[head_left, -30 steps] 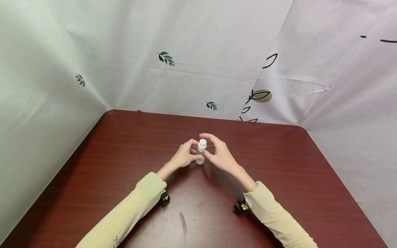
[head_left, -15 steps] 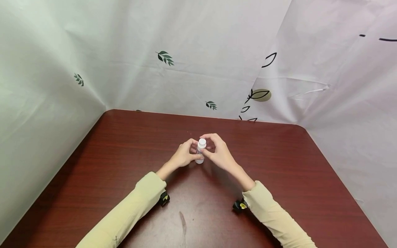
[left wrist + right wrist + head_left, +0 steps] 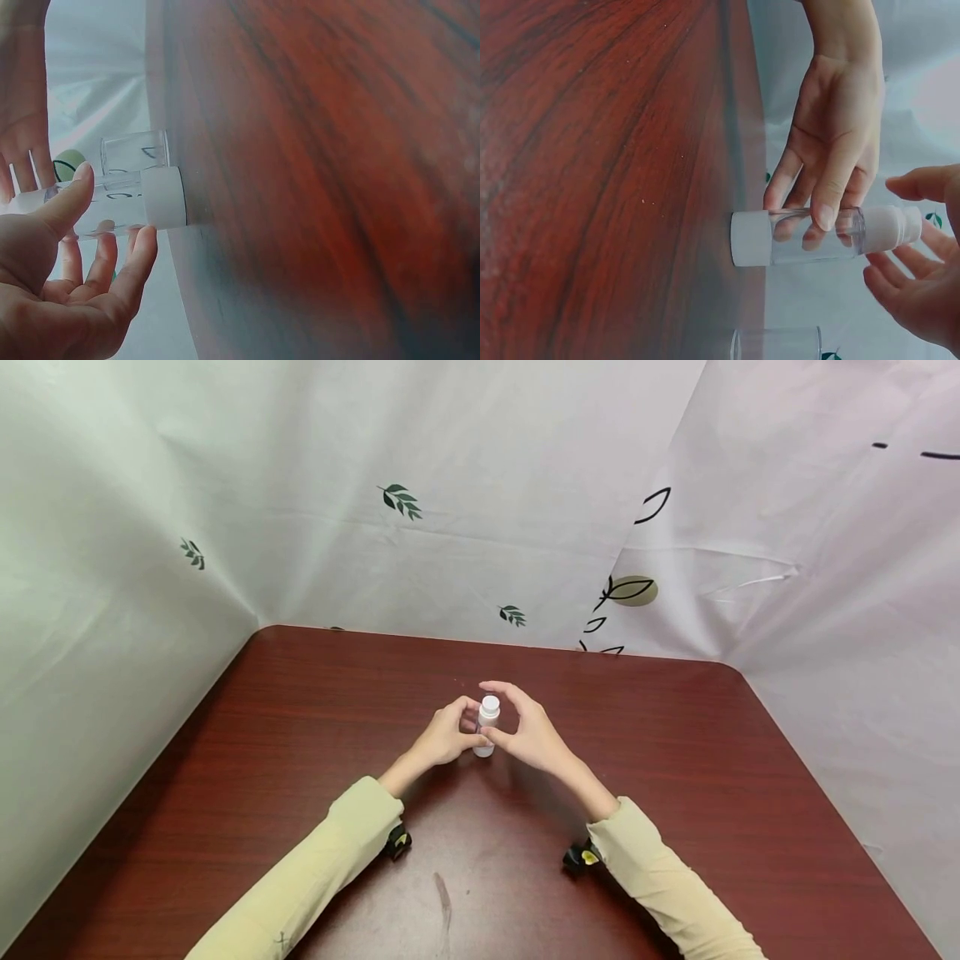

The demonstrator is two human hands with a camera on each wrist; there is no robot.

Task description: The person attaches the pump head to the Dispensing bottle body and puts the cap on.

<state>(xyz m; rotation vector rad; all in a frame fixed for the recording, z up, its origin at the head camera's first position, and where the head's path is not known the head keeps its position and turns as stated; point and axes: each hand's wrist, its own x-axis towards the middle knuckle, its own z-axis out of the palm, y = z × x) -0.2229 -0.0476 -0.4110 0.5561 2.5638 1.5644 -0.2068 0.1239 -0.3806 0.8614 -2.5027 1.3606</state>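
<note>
Clear cylindrical bottle (image 3: 821,256), left hand (image 3: 442,737) gripping it, right hand (image 3: 534,737) loosely spread around its white top (image 3: 889,227)

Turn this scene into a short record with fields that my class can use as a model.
Main object: clear bottle with white base and white top, upright
Left hand: grips the bottle's clear body
Right hand: fingers spread around the bottle's top; thumb apart from it
Nearby: clear cylindrical cap, standing beside the bottle
Surface: red-brown wood-grain table
Backdrop: whitish sheet with leaf prints
</note>
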